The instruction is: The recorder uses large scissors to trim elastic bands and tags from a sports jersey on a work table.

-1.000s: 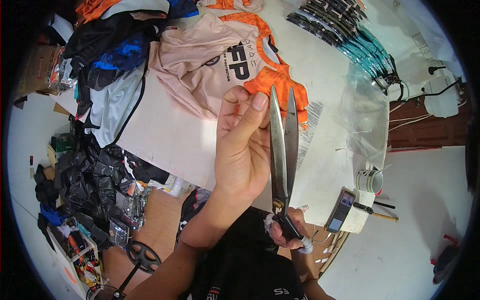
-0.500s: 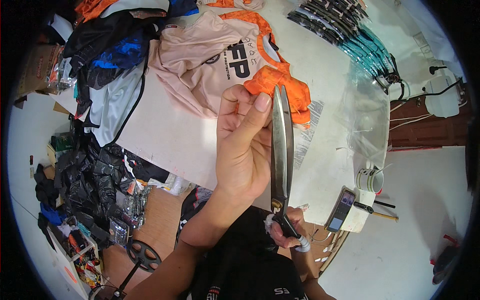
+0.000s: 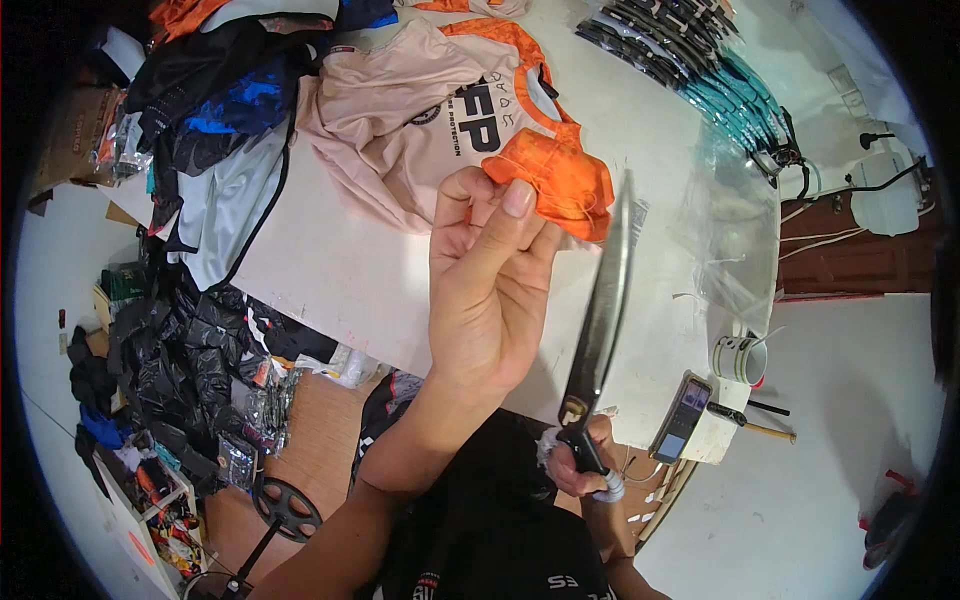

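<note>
My left hand [image 3: 478,290] pinches the orange cuff [image 3: 555,175] of a pale pink shirt [image 3: 365,150] and holds it up above the white table [image 3: 315,275]. Loose orange threads show on the cuff. My right hand [image 3: 580,465], lower down near the table's front edge, grips large metal scissors [image 3: 597,340] by their black handles, wrapped in pale material. The scissors point upward with their blades together, just right of my left hand, the tips beside the cuff's right side and apart from my left fingers. The shirt's orange collar [image 3: 545,100] lies behind the cuff.
Dark, blue and white garments [image 3: 225,120] are piled at the left. Teal-and-black garments [image 3: 730,95] lie at the back right. A phone [image 3: 685,415], a cylindrical roll [image 3: 737,358] and a small hammer [image 3: 765,433] sit by the right edge. Black bags [image 3: 180,370] fill the floor at lower left.
The scissors' blades have come together, and the scissors have swung rightward, away from my left hand. The held cuff has shifted slightly left and turned.
</note>
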A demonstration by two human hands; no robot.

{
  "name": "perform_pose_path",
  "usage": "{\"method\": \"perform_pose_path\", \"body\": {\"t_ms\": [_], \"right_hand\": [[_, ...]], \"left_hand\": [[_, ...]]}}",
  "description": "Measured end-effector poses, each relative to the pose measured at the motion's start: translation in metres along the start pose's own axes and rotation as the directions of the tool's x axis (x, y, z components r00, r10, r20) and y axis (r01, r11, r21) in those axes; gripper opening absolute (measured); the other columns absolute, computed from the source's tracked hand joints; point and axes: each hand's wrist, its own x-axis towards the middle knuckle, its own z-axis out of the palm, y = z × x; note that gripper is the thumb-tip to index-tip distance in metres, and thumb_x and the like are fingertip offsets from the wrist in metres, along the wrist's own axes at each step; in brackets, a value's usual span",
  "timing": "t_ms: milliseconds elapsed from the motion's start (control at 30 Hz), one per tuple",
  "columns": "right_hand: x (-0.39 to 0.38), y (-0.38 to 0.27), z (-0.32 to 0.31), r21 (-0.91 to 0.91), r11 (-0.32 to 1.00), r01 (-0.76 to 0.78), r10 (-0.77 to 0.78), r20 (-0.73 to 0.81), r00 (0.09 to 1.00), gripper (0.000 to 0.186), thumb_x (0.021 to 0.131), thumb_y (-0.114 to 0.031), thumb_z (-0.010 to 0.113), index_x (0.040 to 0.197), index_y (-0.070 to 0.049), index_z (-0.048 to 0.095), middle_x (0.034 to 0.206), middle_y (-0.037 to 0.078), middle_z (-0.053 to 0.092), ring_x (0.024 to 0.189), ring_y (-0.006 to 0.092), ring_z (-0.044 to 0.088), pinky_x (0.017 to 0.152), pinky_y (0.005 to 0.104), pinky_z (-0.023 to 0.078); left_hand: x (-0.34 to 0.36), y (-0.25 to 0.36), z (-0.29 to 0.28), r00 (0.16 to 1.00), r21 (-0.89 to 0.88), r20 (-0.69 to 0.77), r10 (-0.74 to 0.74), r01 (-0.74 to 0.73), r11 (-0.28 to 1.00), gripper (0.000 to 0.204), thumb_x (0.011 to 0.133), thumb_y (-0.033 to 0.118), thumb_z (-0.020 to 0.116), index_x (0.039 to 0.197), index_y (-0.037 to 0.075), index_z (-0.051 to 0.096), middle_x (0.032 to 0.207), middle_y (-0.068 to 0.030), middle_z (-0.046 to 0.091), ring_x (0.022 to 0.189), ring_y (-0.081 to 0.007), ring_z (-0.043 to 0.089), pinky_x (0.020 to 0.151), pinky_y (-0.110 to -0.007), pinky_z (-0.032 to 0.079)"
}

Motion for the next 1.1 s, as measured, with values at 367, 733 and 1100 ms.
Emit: {"method": "perform_pose_path", "body": {"t_ms": [367, 733, 1100], "right_hand": [[0.0, -0.006, -0.012, -0.044, 0.999, 0.024, -0.017, 0.154, 0.988, 0.045, 0.06, -0.03, 0.085, 0.064, 0.0, 0.051, 0.048, 0.003, 0.049, 0.039, 0.0099, 0.047, 0.036, 0.0191, 0.036], [0.003, -0.011, -0.018, 0.103, 0.986, 0.135, -0.154, 0.219, 0.963, 0.038, 0.062, -0.02, 0.082, 0.068, 0.002, 0.051, 0.05, 0.004, 0.05, 0.038, 0.0099, 0.045, 0.037, 0.0193, 0.038], [0.006, -0.014, -0.012, -0.037, 0.997, 0.062, -0.052, 0.225, 0.973, 0.043, 0.064, -0.028, 0.082, 0.066, 0.0, 0.05, 0.049, 0.003, 0.049, 0.038, 0.0095, 0.046, 0.036, 0.0199, 0.037]], "left_hand": [[0.001, 0.005, 0.016, 0.995, 0.273, -0.066, 0.074, -0.053, 0.961, 0.026, 0.086, -0.005, 0.052, 0.111, 0.002, 0.051, 0.102, -0.0074, 0.06, 0.095, -0.0148, 0.059, 0.083, -0.028, 0.051], [0.001, 0.009, 0.014, 0.99, 0.428, 0.039, 0.134, -0.137, 0.894, 0.034, 0.08, -0.012, 0.057, 0.113, -0.005, 0.054, 0.111, -0.0114, 0.056, 0.101, -0.0145, 0.054, 0.085, -0.025, 0.046], [0.002, 0.009, 0.0, 0.995, 0.372, -0.087, 0.053, -0.017, 0.928, 0.01, 0.089, 0.002, 0.053, 0.097, -0.002, 0.057, 0.105, -0.0085, 0.058, 0.096, -0.0113, 0.055, 0.089, -0.026, 0.044]]}}
